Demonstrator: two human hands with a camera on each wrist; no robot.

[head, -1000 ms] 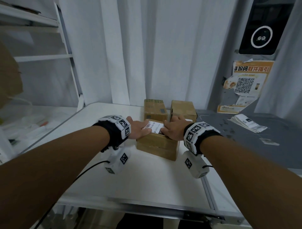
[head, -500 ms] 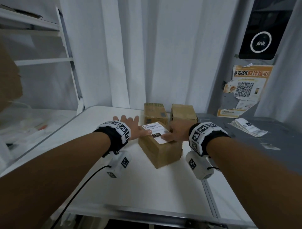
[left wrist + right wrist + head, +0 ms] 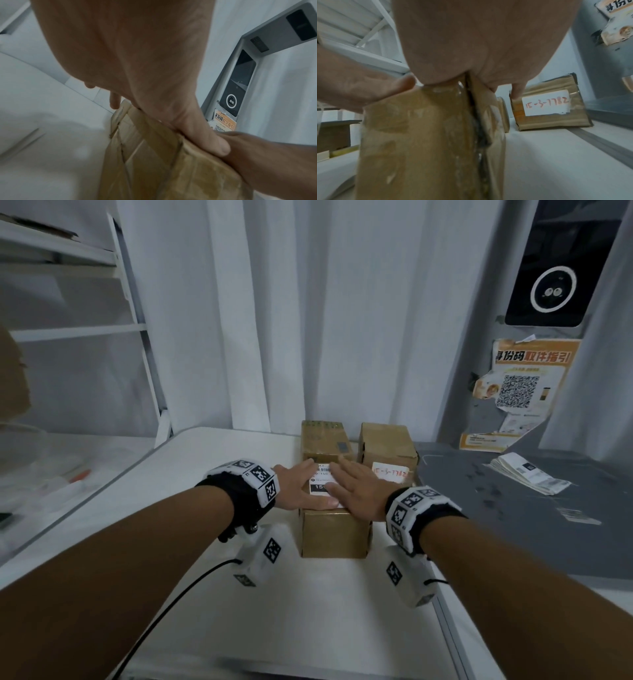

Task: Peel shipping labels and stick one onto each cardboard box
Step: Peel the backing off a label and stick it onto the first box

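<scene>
A brown cardboard box (image 3: 334, 534) stands on the white table (image 3: 191, 474) in front of me, with a white shipping label (image 3: 321, 481) on its top. My left hand (image 3: 301, 486) lies flat on the left half of the top, thumb along the near edge. My right hand (image 3: 356, 486) lies flat on the right half, fingers straight, covering part of the label. The wrist views show both palms pressed on the box (image 3: 154, 169) (image 3: 428, 142). Two more boxes stand behind: a left box (image 3: 325, 441) and a right box (image 3: 387, 451) with a handwritten white label (image 3: 546, 103).
A stack of labels (image 3: 529, 477) lies on the grey surface at right, with a loose scrap (image 3: 577, 515) nearer. White shelving (image 3: 68, 330) stands at left, white curtains behind. A poster with a QR code (image 3: 520, 392) hangs on the right wall.
The near box was turned so its front now faces me squarely. Both hands moved from its sides onto the top and now lie flat over the label.
</scene>
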